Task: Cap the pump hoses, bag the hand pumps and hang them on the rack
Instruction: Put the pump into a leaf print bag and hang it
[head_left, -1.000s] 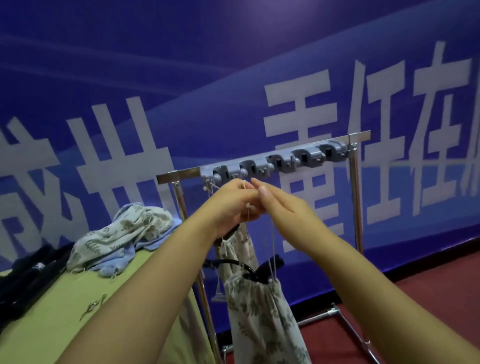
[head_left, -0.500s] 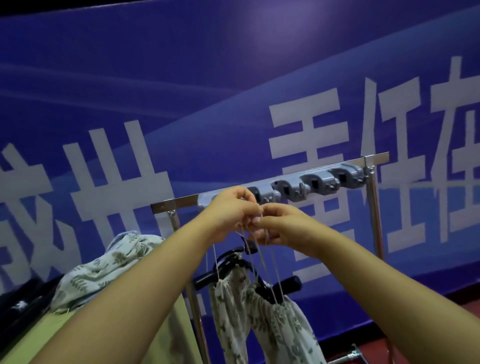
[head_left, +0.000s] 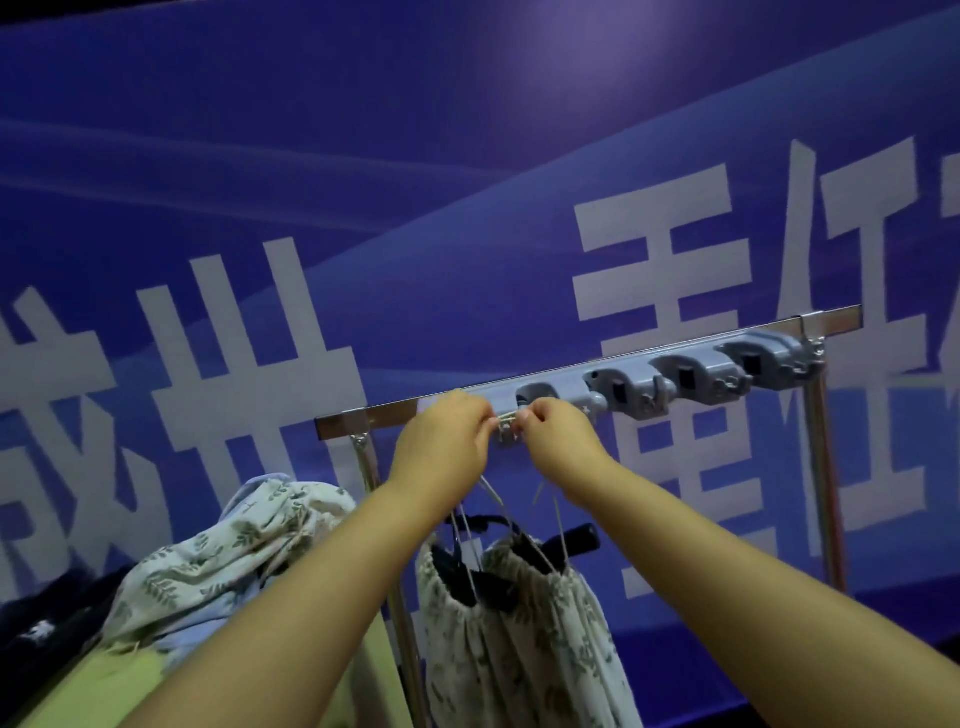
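Note:
A leaf-print drawstring bag (head_left: 519, 639) hangs below my hands, with a black pump handle (head_left: 576, 538) sticking out of its gathered mouth. Its thin strings (head_left: 493, 499) run up to my fingers. My left hand (head_left: 441, 452) and my right hand (head_left: 561, 441) both pinch the string ends at a small hook (head_left: 506, 434) under the grey holder strip (head_left: 675, 376) on the metal rack bar (head_left: 353, 423). A second bag mouth shows just left of the first; I cannot tell if it is a separate bag.
More leaf-print and pale blue bags (head_left: 223, 556) lie heaped on a yellow-green table (head_left: 104, 691) at the lower left, beside dark items (head_left: 36, 634). The rack's right post (head_left: 826, 493) stands before a blue banner wall.
Both hands have risen with the strings from below the rack bar up to the hook on the holder strip. The bag has lifted with them.

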